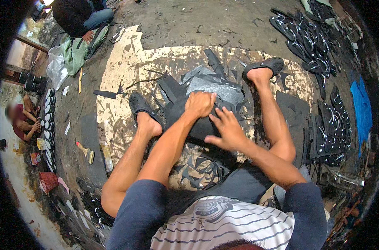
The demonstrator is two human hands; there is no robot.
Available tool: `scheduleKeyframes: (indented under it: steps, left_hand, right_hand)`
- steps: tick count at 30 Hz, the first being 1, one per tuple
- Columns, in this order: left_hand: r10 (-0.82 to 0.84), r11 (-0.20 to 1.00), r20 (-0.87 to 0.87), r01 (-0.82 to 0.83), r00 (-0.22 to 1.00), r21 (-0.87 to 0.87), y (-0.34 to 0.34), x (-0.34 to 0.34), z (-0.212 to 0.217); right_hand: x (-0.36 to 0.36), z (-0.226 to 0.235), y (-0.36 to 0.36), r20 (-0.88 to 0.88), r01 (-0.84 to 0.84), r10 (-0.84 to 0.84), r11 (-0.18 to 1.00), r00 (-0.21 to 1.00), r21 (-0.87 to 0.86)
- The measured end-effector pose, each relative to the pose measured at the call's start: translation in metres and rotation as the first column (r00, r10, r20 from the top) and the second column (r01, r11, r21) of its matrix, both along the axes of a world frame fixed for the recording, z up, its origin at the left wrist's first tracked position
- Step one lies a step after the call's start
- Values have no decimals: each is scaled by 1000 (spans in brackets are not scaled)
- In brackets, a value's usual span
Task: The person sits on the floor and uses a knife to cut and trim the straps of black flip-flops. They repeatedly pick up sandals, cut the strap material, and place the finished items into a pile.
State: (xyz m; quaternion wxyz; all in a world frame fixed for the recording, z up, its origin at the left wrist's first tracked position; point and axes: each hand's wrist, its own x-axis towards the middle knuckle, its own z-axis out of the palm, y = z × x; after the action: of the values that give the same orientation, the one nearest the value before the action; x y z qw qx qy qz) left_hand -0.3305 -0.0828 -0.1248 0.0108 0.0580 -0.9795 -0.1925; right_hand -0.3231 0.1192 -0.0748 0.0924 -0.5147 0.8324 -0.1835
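I sit on the floor with my legs spread around a pile of dark sheet material. My left hand point(201, 104) is closed, with its fingers curled down on top of the pile; anything in its grip is hidden. My right hand point(229, 128) has its fingers spread and is empty, just over a black sheet point(204, 128) beside the left hand. Past my left hand lie grey, rough-faced sheet pieces point(214, 85) and a black strip point(214, 62). Black offcuts point(193, 177) lie nearer my body, between my legs.
Cream board point(123, 62) covers the floor beneath. Black sandals point(299, 41) lie in rows at right, near a blue cloth point(361, 110). A brush point(86, 152) and red basket point(49, 182) are at left. Two other people sit at far left, one by a green sack point(74, 54).
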Motion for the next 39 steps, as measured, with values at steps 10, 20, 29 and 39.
scheduleKeyframes:
  steps: [10, 20, 29, 39]
  left_hand:
    - [-142, 990, -224, 144, 964, -5, 27, 26, 57]
    - [-15, 1000, -116, 12, 993, -26, 5, -54, 40]
    - [338, 938, -489, -245, 804, 247, 19, 116, 80]
    - [648, -295, -143, 420, 748, 858, 27, 216, 218]
  right_hand:
    - [-161, -54, -14, 421, -9, -16, 998, 907, 59]
    - [-169, -159, 53, 736, 948, -598, 185, 318, -260]
    - [20, -120, 20, 713, 756, 329, 496, -619, 428]
    - [-7, 64, 60, 923, 956, 343, 170, 172, -241]
